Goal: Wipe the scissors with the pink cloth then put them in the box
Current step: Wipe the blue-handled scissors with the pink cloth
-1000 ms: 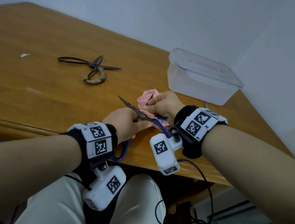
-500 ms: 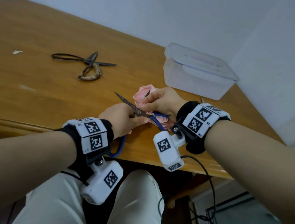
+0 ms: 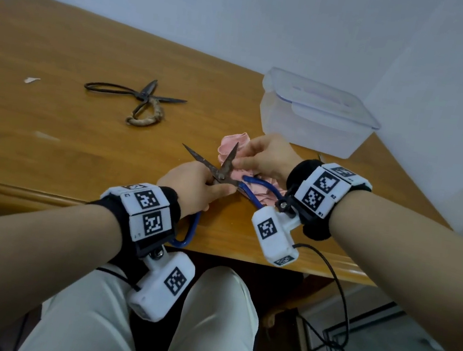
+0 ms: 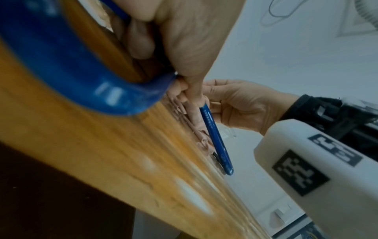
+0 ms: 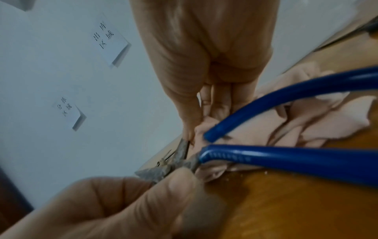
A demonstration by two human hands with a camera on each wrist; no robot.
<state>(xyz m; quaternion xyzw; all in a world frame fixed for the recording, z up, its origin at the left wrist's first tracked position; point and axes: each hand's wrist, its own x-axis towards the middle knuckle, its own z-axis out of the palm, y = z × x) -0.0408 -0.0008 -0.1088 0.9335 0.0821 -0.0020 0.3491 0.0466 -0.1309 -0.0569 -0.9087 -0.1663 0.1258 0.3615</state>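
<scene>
**Wiping an open scissor blade, box waiting beyond the right hand**

I am looking down at a wooden table. My left hand is closed around the blue-handled scissors at the pivot, its fingers curled over the metal near the joint. One blue handle loop hangs off the near table edge below that wrist; the other lies over the cloth toward my right wrist. The blades stand open in a V, pointing away from me: one tip aims left and away, the other rises toward the right hand.

My right hand pinches the pink cloth against that right-hand blade, thumb and fingers closed on the fabric about halfway along the blade. The rest of the cloth lies bunched on the table under the handles.

The clear plastic box sits beyond and to the right of the cloth, nearer my right hand than my left, close to the wall. Its lid appears to be on, so I judge it must come off before the scissors go in. The left-pointing blade looks unwiped and rusty.

A second pair, old black iron scissors, lies well apart on the left, with a small white scrap beyond it. The table between me and the box is otherwise free for a short carry.
</scene>
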